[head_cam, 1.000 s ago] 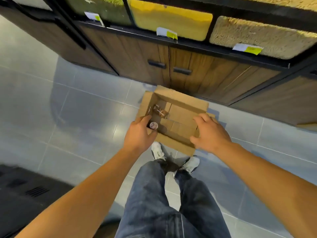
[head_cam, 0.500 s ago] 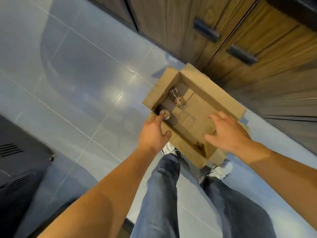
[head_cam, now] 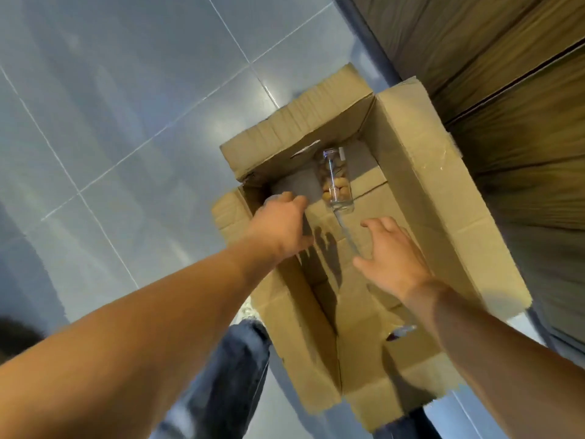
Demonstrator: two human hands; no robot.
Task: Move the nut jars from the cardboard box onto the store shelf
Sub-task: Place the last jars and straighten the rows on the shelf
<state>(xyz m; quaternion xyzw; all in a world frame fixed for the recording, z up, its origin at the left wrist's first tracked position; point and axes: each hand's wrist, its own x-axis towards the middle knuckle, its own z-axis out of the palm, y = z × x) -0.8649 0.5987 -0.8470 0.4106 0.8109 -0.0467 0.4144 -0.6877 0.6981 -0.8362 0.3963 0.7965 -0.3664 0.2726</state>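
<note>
1. Nearly all of the job looks undone as far as I can see. The cardboard box [head_cam: 421,198] sits open on the tiled floor [head_cam: 110,90], right up against the wooden cabinet front [head_cam: 506,74], and no shelf shows in this view, so I can't count what's already stocked.

2. One nut jar [head_cam: 336,180] lies on its side on the box bottom near the far wall, glass body with pale nuts inside. Nothing is touching it.

3. The left hand [head_cam: 281,223] is down in the box's left corner with its fingers curled over something. There's a greyish rounded bit poking out by the fingertips, maybe the lid of a second jar, but it's blurry and mostly covered, so I can't tell if it's actually gripping anything.

4. The right hand [head_cam: 392,255] hovers over the middle of the box, fingers spread and relaxed, holding nothing, a bit short of the lying jar.

5. Still to do, I'd guess: lift that jar (plus whatever the left hand is on), stand up, and set them on the shelf.
</note>
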